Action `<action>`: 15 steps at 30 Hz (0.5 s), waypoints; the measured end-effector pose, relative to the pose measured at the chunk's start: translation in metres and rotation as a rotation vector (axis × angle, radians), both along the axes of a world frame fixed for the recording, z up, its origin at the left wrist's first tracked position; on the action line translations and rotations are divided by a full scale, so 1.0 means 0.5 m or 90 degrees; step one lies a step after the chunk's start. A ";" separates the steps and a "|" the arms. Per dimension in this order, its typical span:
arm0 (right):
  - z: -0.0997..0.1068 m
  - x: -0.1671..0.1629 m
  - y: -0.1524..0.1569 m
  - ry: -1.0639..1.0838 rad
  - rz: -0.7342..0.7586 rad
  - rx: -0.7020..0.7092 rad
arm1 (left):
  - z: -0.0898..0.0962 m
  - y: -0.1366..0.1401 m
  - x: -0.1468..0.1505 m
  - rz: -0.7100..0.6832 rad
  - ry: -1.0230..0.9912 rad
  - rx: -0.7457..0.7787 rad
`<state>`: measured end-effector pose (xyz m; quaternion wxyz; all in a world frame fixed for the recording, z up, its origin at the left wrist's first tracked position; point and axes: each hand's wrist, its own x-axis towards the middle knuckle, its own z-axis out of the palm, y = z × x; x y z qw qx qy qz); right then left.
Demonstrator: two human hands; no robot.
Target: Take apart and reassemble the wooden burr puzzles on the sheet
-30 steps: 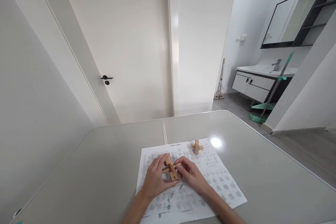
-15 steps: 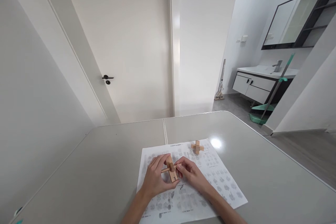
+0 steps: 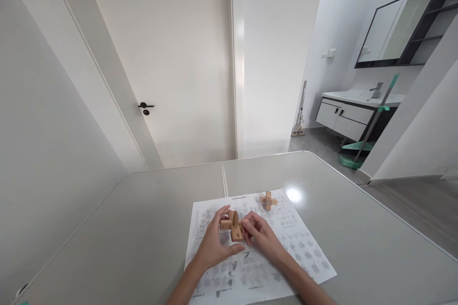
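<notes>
A wooden interlocking puzzle [image 3: 235, 233] of crossed blocks is held just above the printed sheet [image 3: 304, 259]. A dark number, which looks like a 2, marks its near block. My right hand [image 3: 263, 236] pinches the puzzle's right end between thumb and fingertips. Around its left side curves my left hand [image 3: 211, 245], thumb and fingers spread apart; whether its fingers touch the left block I cannot tell. A second wooden cross-shaped puzzle [image 3: 268, 200], assembled, rests on the sheet's far right part.
Under the sheet is a grey table [image 3: 143, 233] with a seam [image 3: 224, 178] running away from me. Beyond it stand a white door [image 3: 186, 57] with a black handle [image 3: 146, 106], a washbasin cabinet [image 3: 345, 114], a green dustpan [image 3: 350, 161] and a mop [image 3: 299, 114].
The puzzle has turned, so its flat block now lies across to the left and the numbered block faces me. My left thumb and fingers have loosened from its ends. The right hand keeps its pinch.
</notes>
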<state>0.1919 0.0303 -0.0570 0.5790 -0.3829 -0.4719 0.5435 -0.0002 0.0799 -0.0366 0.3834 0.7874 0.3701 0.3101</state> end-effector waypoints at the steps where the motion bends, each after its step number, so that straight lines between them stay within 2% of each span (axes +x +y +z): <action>1: 0.001 0.001 0.000 0.018 0.000 -0.007 | 0.001 0.000 0.002 0.000 -0.012 -0.016; 6: 0.004 0.008 -0.001 0.098 -0.005 -0.038 | -0.002 0.005 0.014 0.039 -0.050 -0.053; 11: 0.005 0.011 -0.002 0.095 -0.019 -0.052 | 0.002 0.002 0.020 -0.033 -0.012 -0.089; 15: 0.009 0.009 -0.002 0.058 -0.027 -0.071 | 0.011 -0.007 0.024 -0.026 -0.005 -0.083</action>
